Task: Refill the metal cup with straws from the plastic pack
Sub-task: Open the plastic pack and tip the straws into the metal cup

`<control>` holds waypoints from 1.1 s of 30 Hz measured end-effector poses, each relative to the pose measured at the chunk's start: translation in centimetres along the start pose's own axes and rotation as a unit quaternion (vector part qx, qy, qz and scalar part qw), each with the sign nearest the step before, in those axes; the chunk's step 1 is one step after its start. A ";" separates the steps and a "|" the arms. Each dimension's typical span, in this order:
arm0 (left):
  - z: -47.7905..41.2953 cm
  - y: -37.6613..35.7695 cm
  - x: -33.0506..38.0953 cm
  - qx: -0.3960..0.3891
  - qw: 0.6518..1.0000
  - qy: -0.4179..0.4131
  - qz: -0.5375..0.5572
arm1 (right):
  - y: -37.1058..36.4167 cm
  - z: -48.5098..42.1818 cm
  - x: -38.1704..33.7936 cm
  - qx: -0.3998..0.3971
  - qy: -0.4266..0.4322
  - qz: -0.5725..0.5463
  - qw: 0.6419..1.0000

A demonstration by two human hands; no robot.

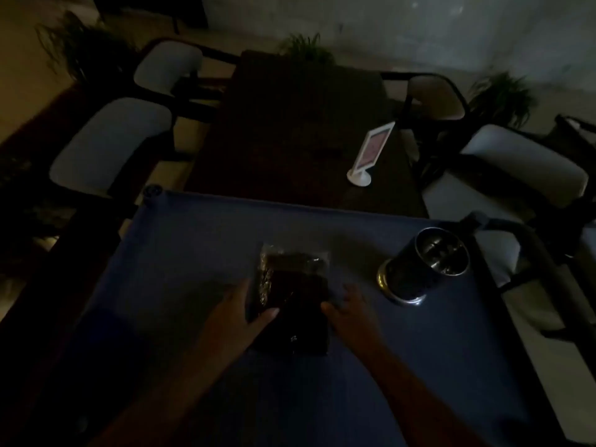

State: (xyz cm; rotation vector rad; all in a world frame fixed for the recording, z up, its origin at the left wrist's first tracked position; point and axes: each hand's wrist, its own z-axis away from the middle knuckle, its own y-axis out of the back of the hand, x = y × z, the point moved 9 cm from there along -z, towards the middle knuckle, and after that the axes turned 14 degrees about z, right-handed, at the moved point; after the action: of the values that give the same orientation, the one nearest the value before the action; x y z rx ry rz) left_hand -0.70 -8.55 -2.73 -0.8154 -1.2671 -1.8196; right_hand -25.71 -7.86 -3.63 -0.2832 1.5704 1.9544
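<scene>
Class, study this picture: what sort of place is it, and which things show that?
Probably a dim café or restaurant: a long dark table flanked by cushioned chairs, a small sign stand on it, and nearer, a metal cup beside a plastic pack.
</scene>
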 end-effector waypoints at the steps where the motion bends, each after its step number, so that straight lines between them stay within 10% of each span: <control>1: -0.6 0.2 -0.3 0.016 0.999 0.004 0.027 | -0.4 -0.6 0.2 -0.004 -0.010 -0.040 0.999; 11: -3.4 -1.9 -1.6 0.047 0.958 0.129 0.254 | -2.2 -1.6 1.0 -0.064 -0.164 -0.308 0.935; 33: -1.2 -5.1 1.6 0.014 0.894 0.166 0.416 | -0.9 -0.1 -0.1 -0.158 -0.138 -0.385 0.899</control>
State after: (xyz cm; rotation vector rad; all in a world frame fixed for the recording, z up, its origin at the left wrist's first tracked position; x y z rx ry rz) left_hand -5.93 -8.90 -4.15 -0.8136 -0.5695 -1.1586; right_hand -25.15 -7.85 -4.34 -0.6208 0.7655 1.5027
